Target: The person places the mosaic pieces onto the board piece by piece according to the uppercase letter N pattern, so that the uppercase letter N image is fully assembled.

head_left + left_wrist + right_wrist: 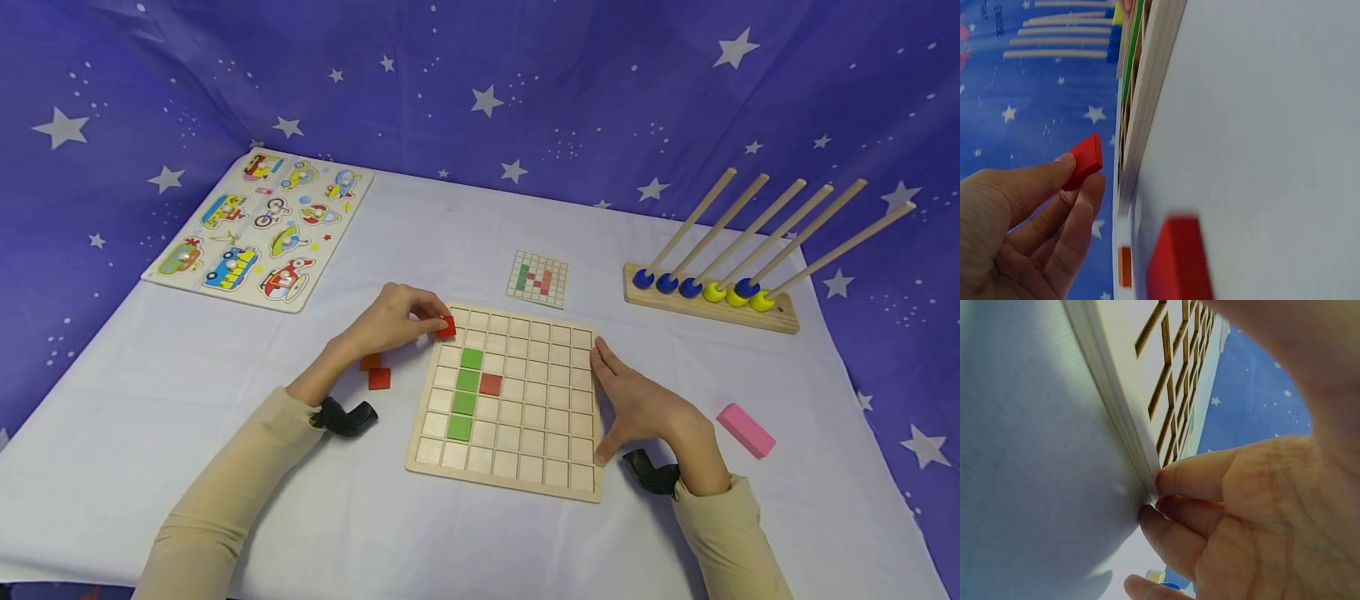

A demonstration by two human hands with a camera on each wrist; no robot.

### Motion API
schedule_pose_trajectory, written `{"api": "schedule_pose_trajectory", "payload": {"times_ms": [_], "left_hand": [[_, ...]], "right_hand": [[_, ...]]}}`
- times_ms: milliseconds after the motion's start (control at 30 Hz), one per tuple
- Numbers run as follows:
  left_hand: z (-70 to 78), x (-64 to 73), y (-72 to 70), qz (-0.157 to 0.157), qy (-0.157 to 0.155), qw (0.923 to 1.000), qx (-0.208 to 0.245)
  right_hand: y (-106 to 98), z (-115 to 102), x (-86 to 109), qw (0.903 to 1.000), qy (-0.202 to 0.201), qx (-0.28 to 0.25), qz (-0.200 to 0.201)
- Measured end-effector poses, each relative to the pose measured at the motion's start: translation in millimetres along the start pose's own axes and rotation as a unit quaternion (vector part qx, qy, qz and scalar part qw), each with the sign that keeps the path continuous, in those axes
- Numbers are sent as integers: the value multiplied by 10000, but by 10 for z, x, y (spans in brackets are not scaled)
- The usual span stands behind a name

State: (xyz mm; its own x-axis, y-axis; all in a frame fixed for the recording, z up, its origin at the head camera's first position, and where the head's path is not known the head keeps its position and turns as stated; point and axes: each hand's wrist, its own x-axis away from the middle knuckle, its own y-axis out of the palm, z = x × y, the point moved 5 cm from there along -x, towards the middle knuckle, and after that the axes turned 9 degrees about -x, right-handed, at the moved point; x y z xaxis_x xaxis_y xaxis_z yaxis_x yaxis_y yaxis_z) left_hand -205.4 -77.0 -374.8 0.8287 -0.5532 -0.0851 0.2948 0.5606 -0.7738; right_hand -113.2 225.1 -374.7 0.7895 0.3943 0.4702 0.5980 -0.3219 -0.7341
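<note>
Between thumb and fingers my left hand (399,318) pinches a red square tile (1087,161), held just over the upper left corner of a wooden grid board (504,482). Four green tiles, that is several in a column, with the green tile (467,380) among them, sit in the board's second column. Beside them lies a red tile (491,384) in its own cell. My right hand (643,406) rests along the board's right edge, fingers and thumb spread, fingertips touching the rim. Left of the board lie another red tile (379,379) and an orange tile (371,362).
A small pattern card (537,279) lies behind the board. At the back left is a vehicle puzzle board (258,229). A bead abacus with tall rods (711,310) stands at the back right, and a pink block (746,430) lies right of the right hand.
</note>
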Motion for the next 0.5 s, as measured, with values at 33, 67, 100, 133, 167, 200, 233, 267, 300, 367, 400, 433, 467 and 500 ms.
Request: {"api": "schedule_pose_trajectory", "payload": {"times_ms": [33, 67, 100, 133, 167, 200, 233, 267, 300, 367, 400, 433, 467, 500], "left_hand": [[29, -1, 23, -55, 15, 10000, 43], [63, -1, 49, -130, 36, 9999, 93], [95, -1, 77, -210, 60, 9997, 146], [132, -2, 106, -302, 78, 9993, 189], [170, -2, 137, -386, 129, 9989, 241], [210, -1, 168, -491, 141, 9983, 281], [249, -1, 200, -583, 172, 9976, 327], [288, -3, 233, -661, 186, 9969, 377], [326, -4, 268, -746, 184, 9961, 434], [407, -7, 334, -893, 174, 9943, 549], [446, -7, 363, -961, 152, 9933, 631], [484, -8, 392, -1011, 140, 9920, 736], [523, -8, 420, -1065, 115, 9908, 826], [557, -8, 447, -1117, 107, 9895, 908]], "right_hand": [[0, 0, 0, 10000, 2, 0, 1], [0, 0, 0, 10000, 2, 0, 0], [0, 0, 0, 10000, 2, 1, -1], [0, -1, 0, 10000, 2, 2, 1], [0, -1, 0, 10000, 4, 1, 0], [-1, -2, 1, 10000, 5, -1, -1], [-1, -4, 2, 10000, 9, -4, -2], [-1, -5, 3, 10000, 12, -8, -3], [-2, -6, 3, 10000, 17, -11, -2], [-3, -9, 4, 10000, 26, -17, -6], [-3, -10, 5, 10000, 30, -17, -8], [-4, -10, 5, 10000, 34, -15, -9], [-4, -10, 5, 10000, 35, -12, -7], [-4, -10, 6, 10000, 35, -13, -5]]}}
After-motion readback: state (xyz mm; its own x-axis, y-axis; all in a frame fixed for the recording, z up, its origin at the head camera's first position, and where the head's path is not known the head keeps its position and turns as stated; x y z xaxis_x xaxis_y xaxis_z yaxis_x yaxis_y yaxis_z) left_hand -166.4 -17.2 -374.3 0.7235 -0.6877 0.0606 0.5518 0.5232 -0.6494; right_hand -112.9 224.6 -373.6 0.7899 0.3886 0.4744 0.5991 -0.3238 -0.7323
